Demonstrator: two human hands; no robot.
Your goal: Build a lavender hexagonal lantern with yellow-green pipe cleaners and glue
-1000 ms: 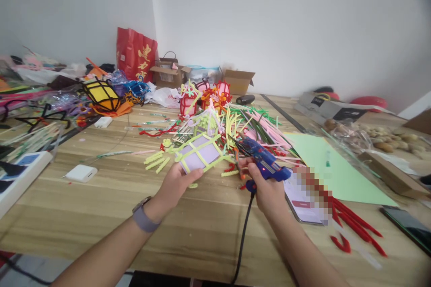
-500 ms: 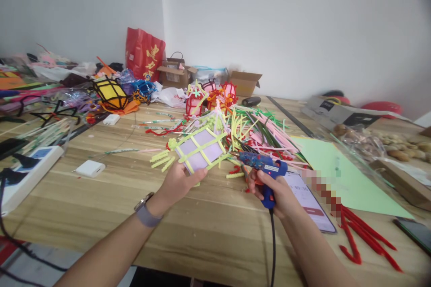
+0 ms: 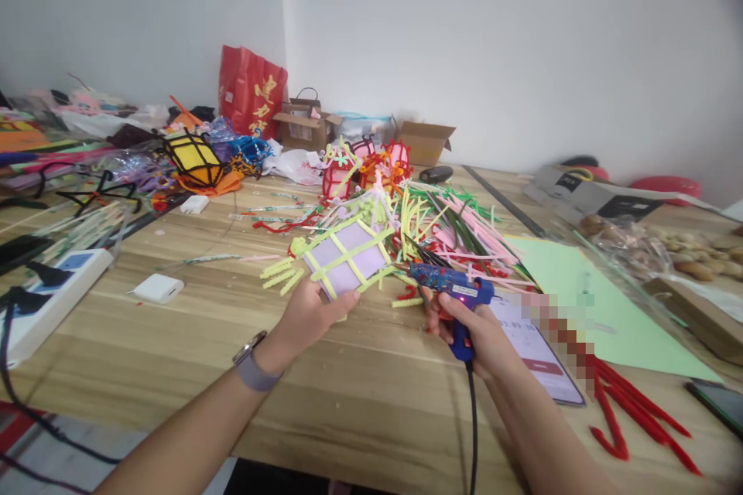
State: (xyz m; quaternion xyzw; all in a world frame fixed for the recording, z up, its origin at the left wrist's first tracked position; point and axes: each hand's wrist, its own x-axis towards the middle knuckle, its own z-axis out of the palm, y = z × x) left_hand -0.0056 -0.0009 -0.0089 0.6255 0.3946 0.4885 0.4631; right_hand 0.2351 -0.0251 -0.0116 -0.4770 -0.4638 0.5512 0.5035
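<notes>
My left hand (image 3: pixel 316 308) is closed on the near edge of a small lantern (image 3: pixel 342 255), which has lilac panels framed by yellow-green pipe cleaner strips. My right hand (image 3: pixel 464 325) grips a blue hot glue gun (image 3: pixel 453 286) with a lit red light. The gun's nozzle points left, close to the lantern's right corner; whether they touch I cannot tell. A black cord hangs from the gun's handle. Coiled yellow-green pipe cleaner pieces (image 3: pixel 279 275) lie just left of the lantern. Behind it spreads a pile of loose pipe cleaners (image 3: pixel 464 224) in pink, green and yellow.
Finished-looking red lanterns (image 3: pixel 337 178) stand behind the pile. A power strip (image 3: pixel 55 302) and a white charger (image 3: pixel 156 288) are at the left. To the right lie a phone (image 3: pixel 542 356), red pipe cleaners (image 3: pixel 644 410) and a pale green sheet (image 3: pixel 604 309). Cardboard boxes (image 3: pixel 426 141) line the wall.
The glue gun has turned from tilted to nearly level, its nozzle now toward the lantern's right corner. My left hand keeps its hold on the lantern. The whole view has shifted slightly.
</notes>
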